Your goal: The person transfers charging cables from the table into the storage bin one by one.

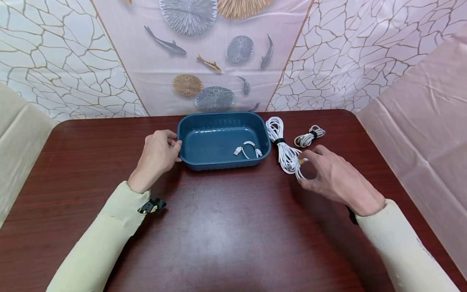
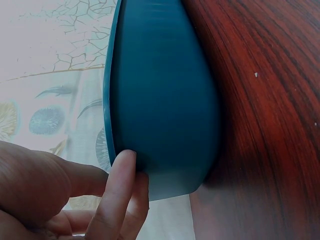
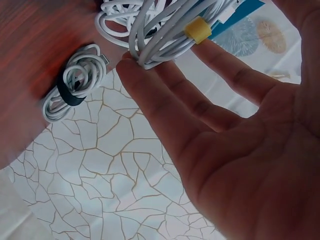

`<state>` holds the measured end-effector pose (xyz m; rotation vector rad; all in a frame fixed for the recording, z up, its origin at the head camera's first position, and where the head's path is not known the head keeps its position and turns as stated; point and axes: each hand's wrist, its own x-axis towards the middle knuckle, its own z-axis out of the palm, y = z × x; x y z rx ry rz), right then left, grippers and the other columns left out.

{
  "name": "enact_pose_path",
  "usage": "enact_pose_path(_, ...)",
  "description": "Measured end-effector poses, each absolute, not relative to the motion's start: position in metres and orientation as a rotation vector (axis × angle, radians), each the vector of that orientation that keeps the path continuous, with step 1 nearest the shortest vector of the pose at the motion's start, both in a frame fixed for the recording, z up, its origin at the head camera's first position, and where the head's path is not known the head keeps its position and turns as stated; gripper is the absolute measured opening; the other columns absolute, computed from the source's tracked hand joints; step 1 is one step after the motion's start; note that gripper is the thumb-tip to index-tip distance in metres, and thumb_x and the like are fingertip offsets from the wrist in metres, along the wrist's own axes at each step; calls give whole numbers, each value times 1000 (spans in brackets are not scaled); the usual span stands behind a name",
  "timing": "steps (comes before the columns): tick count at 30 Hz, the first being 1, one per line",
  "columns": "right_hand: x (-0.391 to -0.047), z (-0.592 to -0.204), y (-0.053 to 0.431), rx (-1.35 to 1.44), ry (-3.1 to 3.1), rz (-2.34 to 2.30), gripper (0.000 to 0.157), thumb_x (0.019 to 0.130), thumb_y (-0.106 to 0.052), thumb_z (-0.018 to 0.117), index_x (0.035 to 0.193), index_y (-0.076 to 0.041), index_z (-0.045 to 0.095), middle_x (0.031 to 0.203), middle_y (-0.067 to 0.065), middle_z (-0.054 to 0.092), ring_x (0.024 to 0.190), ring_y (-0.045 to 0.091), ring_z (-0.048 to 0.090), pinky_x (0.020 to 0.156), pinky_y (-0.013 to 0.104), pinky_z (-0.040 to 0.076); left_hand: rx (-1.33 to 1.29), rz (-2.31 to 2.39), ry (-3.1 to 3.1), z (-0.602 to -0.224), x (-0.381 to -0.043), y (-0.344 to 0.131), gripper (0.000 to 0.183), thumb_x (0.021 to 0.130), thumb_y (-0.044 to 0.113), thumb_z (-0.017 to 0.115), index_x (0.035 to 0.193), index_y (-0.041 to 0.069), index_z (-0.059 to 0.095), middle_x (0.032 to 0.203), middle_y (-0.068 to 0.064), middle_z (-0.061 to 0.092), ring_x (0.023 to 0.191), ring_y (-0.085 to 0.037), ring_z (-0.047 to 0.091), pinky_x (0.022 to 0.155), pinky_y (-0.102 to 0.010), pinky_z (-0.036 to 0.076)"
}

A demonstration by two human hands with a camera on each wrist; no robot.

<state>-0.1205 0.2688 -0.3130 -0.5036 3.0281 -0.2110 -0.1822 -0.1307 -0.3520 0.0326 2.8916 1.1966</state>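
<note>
My left hand (image 1: 157, 156) grips the left rim of a dark blue plastic tray (image 1: 226, 165). In the left wrist view, its fingers (image 2: 120, 187) curl at the tray's end wall (image 2: 165, 110). A short white USB cable (image 1: 249, 143) lies inside the tray, to the right. My right hand (image 1: 337, 174) holds a coiled white cable (image 1: 298, 172) between thumb and fingers. A yellow tie (image 3: 198, 30) binds this coil. Directly behind it lies a larger white cable bundle (image 1: 276, 127) with a black strap, against the tray's right side.
A smaller greyish-white cable bundle (image 1: 310, 137) with a black strap lies near the back right of the dark wooden table (image 1: 219, 227). Patterned cloth (image 1: 226, 52) hangs behind the table, and plain pale cloth (image 1: 427, 121) borders its right side.
</note>
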Motion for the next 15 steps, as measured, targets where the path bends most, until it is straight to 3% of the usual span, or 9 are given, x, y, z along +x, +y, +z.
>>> enact_pose_path(15, -128, -311, 262, -545, 3062, -216, 43, 82, -22, 78, 122, -10, 65, 112, 15, 61, 90, 28, 62, 80, 50, 55, 33, 1189, 2897, -352, -182, -131, 32, 103, 15, 58, 124, -9, 64, 93, -19, 71, 66, -19, 76, 62, -25, 61)
